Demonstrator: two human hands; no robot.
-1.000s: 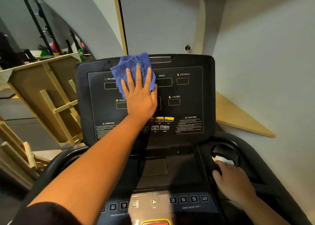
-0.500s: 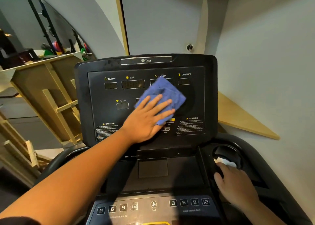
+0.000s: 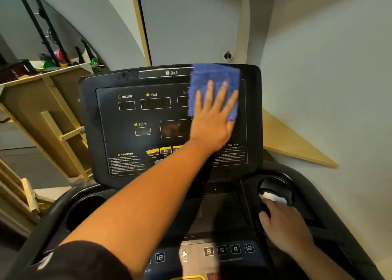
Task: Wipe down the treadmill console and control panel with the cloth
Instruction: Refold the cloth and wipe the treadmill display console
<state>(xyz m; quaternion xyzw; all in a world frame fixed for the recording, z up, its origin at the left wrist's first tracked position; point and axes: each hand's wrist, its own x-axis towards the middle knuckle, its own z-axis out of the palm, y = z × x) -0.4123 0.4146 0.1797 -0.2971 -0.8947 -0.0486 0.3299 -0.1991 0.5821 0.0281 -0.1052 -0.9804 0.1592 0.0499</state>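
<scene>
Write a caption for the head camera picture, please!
Left hand presses a blue cloth flat on the treadmill console; right hand rests by the cup holder.

Left arm stretched forward and up, bare forearm, dark sleeve at the upper arm. Left hand (image 3: 214, 118) flat, fingers straight and slightly spread, palm pressing forward. Right hand (image 3: 285, 226) low at the right, back uppermost, fingers bent downward, their tips hidden.

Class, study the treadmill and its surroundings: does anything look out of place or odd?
Yes. A crumpled white wad, perhaps tissue, sits in the right cup holder by the right hand. Otherwise the left hand presses the blue cloth flat on the console.
</scene>
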